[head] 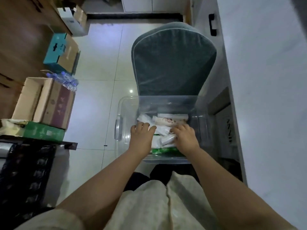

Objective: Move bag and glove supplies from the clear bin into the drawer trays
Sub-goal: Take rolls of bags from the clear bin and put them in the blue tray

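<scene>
A clear plastic bin (126, 103) rests on a teal cushioned chair in front of me. Inside lie several white packs and rolls (163, 130), a long pack with red print (166, 121) at the back and a green pack (164, 151) at the near wall. Both my hands are down in the bin. My left hand (141, 135) lies palm down on the white packs at the left, fingers spread. My right hand (184, 136) curls over a white roll (167, 140) at the right; whether it grips the roll is unclear. No drawer trays are in view.
The chair back (172, 63) rises behind the bin. Cardboard boxes (49, 105) and a teal box (58, 48) stand along the left, with a green box (43, 131) and a dark rack (25, 176) nearer me. A white cabinet (265, 80) runs along the right. Pale tiled floor (96, 97) lies between.
</scene>
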The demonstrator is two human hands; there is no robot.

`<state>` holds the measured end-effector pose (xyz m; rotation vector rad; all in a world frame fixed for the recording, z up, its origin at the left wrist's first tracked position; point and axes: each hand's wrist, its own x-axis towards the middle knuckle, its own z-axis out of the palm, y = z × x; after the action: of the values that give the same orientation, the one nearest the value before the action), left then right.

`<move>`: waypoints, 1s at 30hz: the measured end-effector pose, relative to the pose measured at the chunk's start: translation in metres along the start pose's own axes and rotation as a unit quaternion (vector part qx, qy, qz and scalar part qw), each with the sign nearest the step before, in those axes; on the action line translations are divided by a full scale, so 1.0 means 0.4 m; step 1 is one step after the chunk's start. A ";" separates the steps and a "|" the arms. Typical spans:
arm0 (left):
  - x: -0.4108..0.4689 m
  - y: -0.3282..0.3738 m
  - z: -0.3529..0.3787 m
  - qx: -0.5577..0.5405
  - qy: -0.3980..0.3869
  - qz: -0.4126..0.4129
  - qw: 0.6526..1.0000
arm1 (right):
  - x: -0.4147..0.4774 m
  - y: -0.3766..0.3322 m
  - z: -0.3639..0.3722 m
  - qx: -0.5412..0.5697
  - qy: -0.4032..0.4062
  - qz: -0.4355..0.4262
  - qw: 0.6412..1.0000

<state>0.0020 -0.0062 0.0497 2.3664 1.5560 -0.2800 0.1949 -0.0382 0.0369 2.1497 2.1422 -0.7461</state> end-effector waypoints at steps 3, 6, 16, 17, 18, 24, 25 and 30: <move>0.083 -0.005 0.068 0.000 -0.039 0.004 0.999 | 0.054 0.049 0.062 0.013 -0.045 0.024 0.999; 0.174 -0.017 0.142 -0.008 -0.072 0.016 0.997 | 0.092 0.097 0.125 0.040 -0.083 0.048 0.995; 0.526 0.001 0.387 0.000 -0.117 0.069 0.991 | 0.299 0.230 0.402 0.058 -0.151 0.104 0.981; 0.549 0.008 0.411 -0.005 -0.124 0.073 0.990 | 0.316 0.244 0.429 0.042 -0.162 0.085 0.982; 0.567 0.013 0.433 -0.005 -0.133 0.079 0.988 | 0.329 0.258 0.451 0.012 -0.174 0.055 0.983; 0.600 0.026 0.484 -0.011 -0.138 0.070 0.988 | 0.331 0.302 0.470 -0.086 -0.158 -0.066 0.981; 0.593 0.024 0.472 -0.011 -0.137 0.066 0.988 | 0.327 0.295 0.455 -0.081 -0.153 -0.061 0.983; 0.523 0.017 0.322 -0.022 -0.090 0.054 0.994 | 0.280 0.228 0.322 -0.074 -0.131 -0.029 0.988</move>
<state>0.0910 0.1266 -0.1371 2.3106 1.3347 -0.4180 0.2343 0.0180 -0.1442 1.8111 2.0597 -0.7951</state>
